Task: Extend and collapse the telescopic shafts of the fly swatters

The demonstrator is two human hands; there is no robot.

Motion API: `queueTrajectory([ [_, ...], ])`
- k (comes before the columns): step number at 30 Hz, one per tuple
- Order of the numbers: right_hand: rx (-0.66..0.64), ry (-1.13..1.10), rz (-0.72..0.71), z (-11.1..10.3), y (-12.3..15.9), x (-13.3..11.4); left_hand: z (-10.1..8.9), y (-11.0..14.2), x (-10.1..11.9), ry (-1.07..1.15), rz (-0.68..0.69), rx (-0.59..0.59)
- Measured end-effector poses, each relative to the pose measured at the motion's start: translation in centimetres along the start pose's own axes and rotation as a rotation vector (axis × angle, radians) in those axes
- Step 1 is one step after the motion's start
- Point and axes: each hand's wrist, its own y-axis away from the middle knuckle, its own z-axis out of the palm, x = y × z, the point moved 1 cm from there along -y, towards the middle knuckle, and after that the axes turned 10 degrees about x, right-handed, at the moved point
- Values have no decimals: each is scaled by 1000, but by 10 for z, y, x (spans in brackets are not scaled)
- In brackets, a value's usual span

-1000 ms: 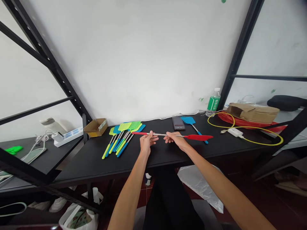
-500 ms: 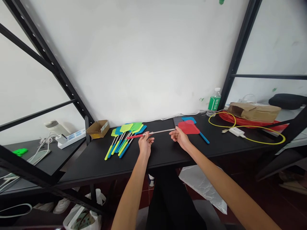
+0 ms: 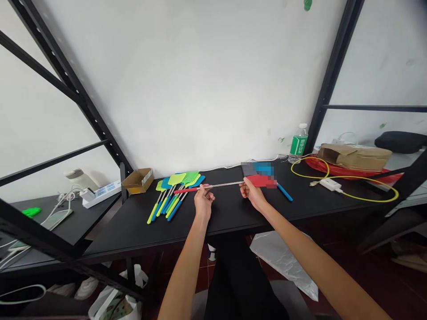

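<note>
Seemingly the left hand [image 3: 204, 200] and right hand [image 3: 251, 195] pinch a red fly swatter [image 3: 220, 185] between them.

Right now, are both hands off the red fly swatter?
No, the left hand and right hand both grip the red fly swatter's metal shaft.

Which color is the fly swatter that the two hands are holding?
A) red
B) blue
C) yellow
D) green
A. The fly swatter pinched by the left hand and the right hand has a red handle and a red head at opposite ends of its metal shaft.
</note>
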Motion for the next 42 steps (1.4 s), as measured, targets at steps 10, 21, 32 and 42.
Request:
queueTrajectory([
  [10, -15, 76, -4, -1, 0, 3, 8, 10, -2, -185, -29, -192],
  [21, -86, 122, -41, 3, 5, -3, 7, 6, -8, -232, 5, -152],
  [32, -125, 179, -83, 3, 5, -3, 8, 4, -10, -223, -21, -40],
  [42, -114, 185, -115, 5, 5, 0, 8, 3, -11, -266, -5, 17],
])
